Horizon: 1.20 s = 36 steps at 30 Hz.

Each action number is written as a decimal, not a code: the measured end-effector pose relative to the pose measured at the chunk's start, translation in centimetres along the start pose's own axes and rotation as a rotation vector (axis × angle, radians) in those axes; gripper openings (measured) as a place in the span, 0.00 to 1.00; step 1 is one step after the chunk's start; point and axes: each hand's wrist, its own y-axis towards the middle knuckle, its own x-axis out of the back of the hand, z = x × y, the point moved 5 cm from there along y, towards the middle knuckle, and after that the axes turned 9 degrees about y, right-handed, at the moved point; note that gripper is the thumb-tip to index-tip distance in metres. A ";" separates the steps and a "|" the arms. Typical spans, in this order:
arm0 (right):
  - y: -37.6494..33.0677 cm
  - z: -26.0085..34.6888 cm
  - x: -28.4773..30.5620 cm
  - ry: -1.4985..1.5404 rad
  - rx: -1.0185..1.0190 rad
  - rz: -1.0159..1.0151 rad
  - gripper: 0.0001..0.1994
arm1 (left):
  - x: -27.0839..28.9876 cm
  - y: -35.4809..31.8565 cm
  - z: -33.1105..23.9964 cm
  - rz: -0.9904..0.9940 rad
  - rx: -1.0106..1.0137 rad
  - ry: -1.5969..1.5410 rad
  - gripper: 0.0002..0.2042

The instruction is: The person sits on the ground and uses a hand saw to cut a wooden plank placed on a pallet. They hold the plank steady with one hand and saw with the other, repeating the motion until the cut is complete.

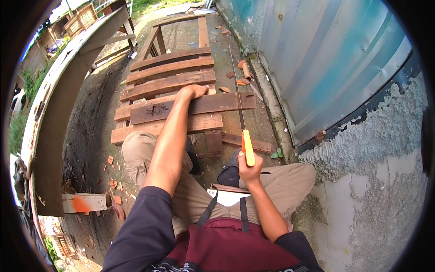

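Observation:
A hand saw [248, 147] with a yellow and orange handle is gripped in my right hand [250, 168]. Its thin blade points away from me and crosses the loose dark wooden board [204, 105] near that board's right end. My left hand [195, 92] presses on the board's far edge, its fingers curled and partly hidden. The board lies crosswise on a slatted wooden frame [170, 86], with its right end sticking out past the slats. Whether the teeth have cut into the wood cannot be made out.
A corrugated metal sheet [317, 59] and a rough wall [371, 131] stand close on the right. To the left runs a long wooden bench [68, 90]. Wood offcuts [244, 70] and chips litter the concrete floor. A short plank [253, 143] lies by my right foot.

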 end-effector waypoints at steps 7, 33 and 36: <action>-11.5 0.4 5.8 -0.078 -0.037 0.109 0.05 | 0.3 -2.8 -1.1 0.042 0.106 -0.039 0.31; 4.9 0.3 -1.8 0.033 -0.039 -0.091 0.09 | 0.4 -0.6 -0.5 0.011 0.006 0.024 0.34; 2.5 -0.2 -0.8 -0.057 -0.044 0.020 0.07 | -0.7 -0.1 0.3 0.023 0.066 0.002 0.36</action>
